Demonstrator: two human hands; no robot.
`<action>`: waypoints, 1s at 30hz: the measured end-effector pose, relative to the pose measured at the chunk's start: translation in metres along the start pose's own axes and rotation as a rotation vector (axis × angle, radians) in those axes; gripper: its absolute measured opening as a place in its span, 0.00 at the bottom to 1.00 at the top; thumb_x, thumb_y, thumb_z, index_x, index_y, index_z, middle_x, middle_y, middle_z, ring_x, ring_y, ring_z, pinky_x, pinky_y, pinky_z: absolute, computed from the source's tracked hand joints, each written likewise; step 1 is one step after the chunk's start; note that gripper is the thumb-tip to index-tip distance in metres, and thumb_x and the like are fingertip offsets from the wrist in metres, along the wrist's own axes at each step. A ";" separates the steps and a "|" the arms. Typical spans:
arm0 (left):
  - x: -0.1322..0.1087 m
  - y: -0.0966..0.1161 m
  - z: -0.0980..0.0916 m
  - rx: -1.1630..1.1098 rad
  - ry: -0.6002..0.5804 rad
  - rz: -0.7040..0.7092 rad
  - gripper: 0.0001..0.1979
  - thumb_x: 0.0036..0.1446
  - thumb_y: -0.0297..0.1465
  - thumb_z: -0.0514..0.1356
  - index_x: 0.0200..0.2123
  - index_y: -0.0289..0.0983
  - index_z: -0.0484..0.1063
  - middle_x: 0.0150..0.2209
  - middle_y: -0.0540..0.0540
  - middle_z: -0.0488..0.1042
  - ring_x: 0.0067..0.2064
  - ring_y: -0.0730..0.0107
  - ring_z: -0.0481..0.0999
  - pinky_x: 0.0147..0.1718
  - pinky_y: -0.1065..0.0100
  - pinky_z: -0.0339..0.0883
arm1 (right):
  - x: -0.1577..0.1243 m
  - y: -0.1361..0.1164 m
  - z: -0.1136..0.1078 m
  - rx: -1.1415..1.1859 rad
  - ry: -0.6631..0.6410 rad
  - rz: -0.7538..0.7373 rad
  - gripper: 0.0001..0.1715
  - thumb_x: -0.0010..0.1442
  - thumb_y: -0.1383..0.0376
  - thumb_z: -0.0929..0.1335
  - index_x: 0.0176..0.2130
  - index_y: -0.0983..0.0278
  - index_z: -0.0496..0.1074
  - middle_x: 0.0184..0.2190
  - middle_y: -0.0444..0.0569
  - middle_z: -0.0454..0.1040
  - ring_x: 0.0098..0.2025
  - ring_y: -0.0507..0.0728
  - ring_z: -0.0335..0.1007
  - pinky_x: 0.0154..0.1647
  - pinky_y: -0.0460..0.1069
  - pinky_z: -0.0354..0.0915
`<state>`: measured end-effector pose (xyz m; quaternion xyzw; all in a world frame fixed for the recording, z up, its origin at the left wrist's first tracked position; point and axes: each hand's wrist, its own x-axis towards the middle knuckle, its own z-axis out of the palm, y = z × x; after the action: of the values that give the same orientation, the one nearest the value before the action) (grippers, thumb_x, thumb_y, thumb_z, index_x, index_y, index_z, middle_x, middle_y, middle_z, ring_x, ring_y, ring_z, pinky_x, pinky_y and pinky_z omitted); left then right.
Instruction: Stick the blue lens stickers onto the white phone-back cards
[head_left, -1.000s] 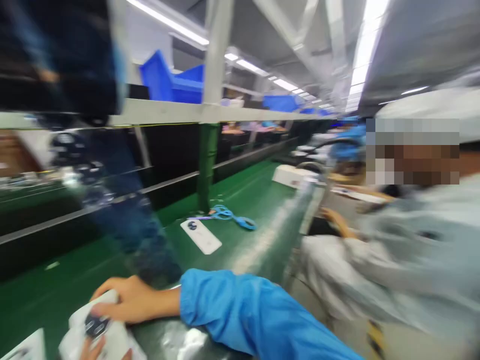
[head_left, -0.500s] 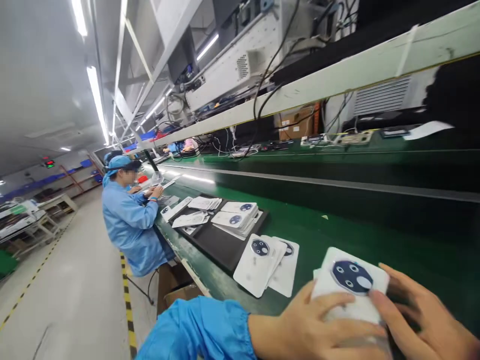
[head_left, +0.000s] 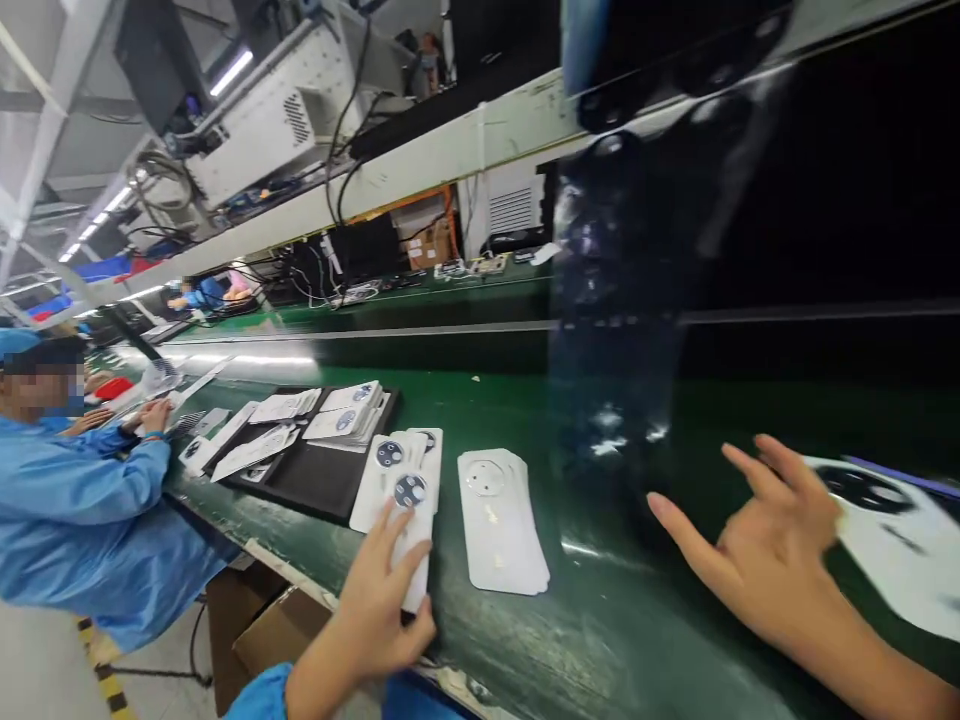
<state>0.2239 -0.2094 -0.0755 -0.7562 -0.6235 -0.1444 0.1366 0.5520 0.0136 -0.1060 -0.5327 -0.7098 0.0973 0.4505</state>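
Observation:
My left hand (head_left: 375,595) has its fingers over a white phone back panel (head_left: 409,528) with a dark round camera patch. That panel overlaps a fanned pile of similar panels (head_left: 367,495). To its right lies a neat stack of white panels (head_left: 495,525) with a pale ring on top. My right hand (head_left: 780,550) is raised, thumb and fingers apart, holding nothing visible. Behind it at the right edge is another white panel (head_left: 911,550) with a dark camera patch. A blurred, see-through strip (head_left: 619,300) stands near my right thumb; whether they touch, I cannot tell.
A black tray (head_left: 330,480) with several white panels sits on the green bench (head_left: 517,640). At the left a co-worker in blue (head_left: 82,520) handles items. A cluttered shelf (head_left: 420,185) runs above, and a cardboard box (head_left: 262,625) is below the bench edge.
My hands have moved apart from the panel they both touched. My left hand is now over the fanned pile with a panel. The white stack and see-through strip have come into view.

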 end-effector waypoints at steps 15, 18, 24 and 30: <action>0.046 -0.065 0.042 0.180 -0.024 0.047 0.27 0.67 0.35 0.46 0.63 0.34 0.68 0.68 0.28 0.59 0.69 0.32 0.56 0.61 0.30 0.52 | 0.019 0.006 -0.028 0.625 -0.544 0.234 0.44 0.57 0.65 0.71 0.67 0.59 0.53 0.42 0.47 0.77 0.37 0.53 0.76 0.46 0.53 0.73; 0.043 -0.063 0.050 0.049 -0.040 0.081 0.28 0.67 0.38 0.47 0.68 0.38 0.60 0.71 0.32 0.52 0.71 0.36 0.52 0.62 0.35 0.56 | 0.020 0.001 -0.038 0.677 -0.655 0.177 0.44 0.54 0.67 0.74 0.66 0.58 0.60 0.45 0.48 0.75 0.37 0.51 0.75 0.43 0.51 0.73; 0.052 -0.073 0.050 -0.096 -0.112 0.095 0.28 0.68 0.40 0.48 0.70 0.46 0.53 0.72 0.39 0.49 0.72 0.38 0.51 0.63 0.33 0.54 | 0.015 -0.012 -0.048 0.714 -0.722 0.118 0.25 0.56 0.63 0.76 0.53 0.62 0.77 0.40 0.50 0.81 0.44 0.57 0.78 0.48 0.53 0.73; 0.086 -0.004 0.022 -0.606 -0.031 -0.256 0.30 0.67 0.45 0.55 0.69 0.48 0.53 0.69 0.40 0.59 0.70 0.45 0.59 0.66 0.38 0.54 | 0.000 -0.027 -0.041 0.711 -0.595 0.019 0.17 0.59 0.60 0.75 0.49 0.61 0.80 0.39 0.48 0.79 0.38 0.55 0.76 0.42 0.50 0.72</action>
<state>0.2362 -0.1226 -0.0623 -0.6801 -0.6441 -0.3277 -0.1234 0.5648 -0.0116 -0.0657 -0.3004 -0.7258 0.4877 0.3810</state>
